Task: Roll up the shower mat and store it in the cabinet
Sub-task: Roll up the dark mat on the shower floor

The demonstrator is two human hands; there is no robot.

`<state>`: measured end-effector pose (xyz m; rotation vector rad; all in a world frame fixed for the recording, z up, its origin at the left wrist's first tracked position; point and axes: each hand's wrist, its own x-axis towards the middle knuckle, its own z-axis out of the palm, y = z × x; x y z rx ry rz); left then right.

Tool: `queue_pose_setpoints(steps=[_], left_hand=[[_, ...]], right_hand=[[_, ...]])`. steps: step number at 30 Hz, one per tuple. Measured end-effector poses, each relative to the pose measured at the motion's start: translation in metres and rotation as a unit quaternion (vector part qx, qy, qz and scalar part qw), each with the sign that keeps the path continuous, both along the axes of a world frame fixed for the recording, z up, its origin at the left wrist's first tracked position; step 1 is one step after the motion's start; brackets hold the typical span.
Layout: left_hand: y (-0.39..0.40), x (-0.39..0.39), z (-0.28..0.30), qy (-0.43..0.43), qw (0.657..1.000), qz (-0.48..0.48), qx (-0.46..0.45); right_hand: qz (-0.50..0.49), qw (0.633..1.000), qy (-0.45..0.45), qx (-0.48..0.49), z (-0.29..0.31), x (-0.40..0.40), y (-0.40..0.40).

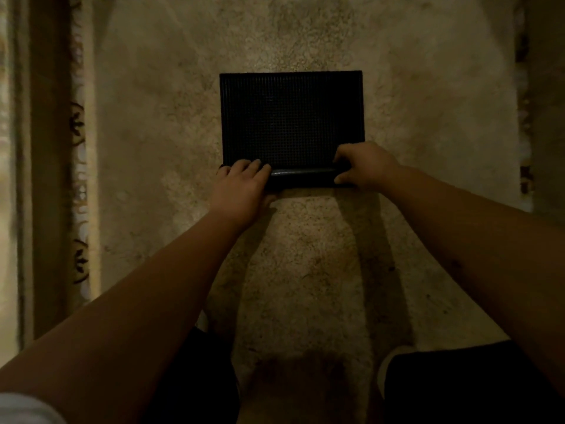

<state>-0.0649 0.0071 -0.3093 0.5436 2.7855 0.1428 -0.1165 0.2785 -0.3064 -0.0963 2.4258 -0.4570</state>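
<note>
A black rubber shower mat [292, 117] with a fine grid texture lies on a pale speckled carpet in the middle of the head view. Its near edge is curled over into a short roll [302, 175]. My left hand [241, 188] grips the left end of that roll, fingers over the top. At the right end, my right hand [363, 165] holds the roll with fingers on top and thumb under the front. The far part of the mat lies flat. No cabinet is in view.
The beige carpet [336, 270] has a patterned border with dark floral motifs along the left side [78, 123] and a fringe at the right edge [524, 123]. My knees in dark clothing [458, 387] are at the bottom of the view. The lighting is dim.
</note>
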Motion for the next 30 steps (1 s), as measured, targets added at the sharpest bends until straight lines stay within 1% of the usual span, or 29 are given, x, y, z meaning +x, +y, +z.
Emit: queue_pose_setpoints(steps=[1, 4, 6, 8, 10, 12, 14, 16, 19, 20, 22, 25, 28, 30], left_hand=[[0.003, 0.000, -0.002, -0.001, 1.000, 0.004, -0.020], [0.012, -0.006, -0.003, 0.002, 0.998, 0.038, -0.049], [0.015, -0.015, -0.002, 0.005, 0.998, 0.038, -0.049], [0.015, -0.022, -0.001, -0.007, 0.999, 0.036, -0.034], [0.013, -0.031, 0.002, -0.027, 0.998, 0.053, 0.003], [0.012, -0.036, 0.004, -0.025, 0.998, 0.058, 0.025], [0.012, -0.035, 0.004, -0.001, 0.999, 0.043, 0.029], [0.012, -0.025, -0.003, 0.011, 0.999, 0.042, 0.014], [0.016, -0.012, -0.012, 0.025, 0.996, 0.075, -0.038], [0.017, -0.014, -0.011, 0.033, 0.996, 0.075, -0.040], [0.013, -0.023, -0.008, 0.042, 0.997, 0.052, -0.036], [0.007, -0.032, -0.006, 0.040, 0.998, 0.024, -0.032], [0.013, -0.031, -0.005, 0.044, 0.998, 0.040, -0.025], [0.014, -0.034, 0.000, 0.027, 0.998, 0.043, -0.031]], right_hand=[[-0.006, 1.000, 0.011, -0.006, 0.000, 0.003, 0.002], [0.044, 0.991, 0.123, 0.019, -0.004, 0.022, 0.004], [0.054, 0.983, 0.172, 0.041, -0.006, 0.033, 0.001], [0.058, 0.977, 0.196, 0.055, -0.006, 0.037, -0.004], [0.092, 0.973, 0.199, 0.076, -0.004, 0.037, -0.004], [0.130, 0.966, 0.203, 0.094, -0.003, 0.034, -0.002], [0.121, 0.969, 0.200, 0.084, -0.002, 0.029, -0.006], [0.104, 0.973, 0.191, 0.076, 0.000, 0.025, -0.010], [0.102, 0.979, 0.170, 0.052, -0.002, 0.024, -0.006], [0.104, 0.980, 0.166, 0.044, -0.003, 0.025, -0.005], [0.125, 0.974, 0.187, 0.043, -0.006, 0.027, -0.005], [0.142, 0.964, 0.214, 0.073, -0.008, 0.029, -0.010], [0.134, 0.966, 0.201, 0.091, -0.001, 0.023, -0.011], [0.131, 0.971, 0.183, 0.087, 0.005, 0.017, -0.010]])
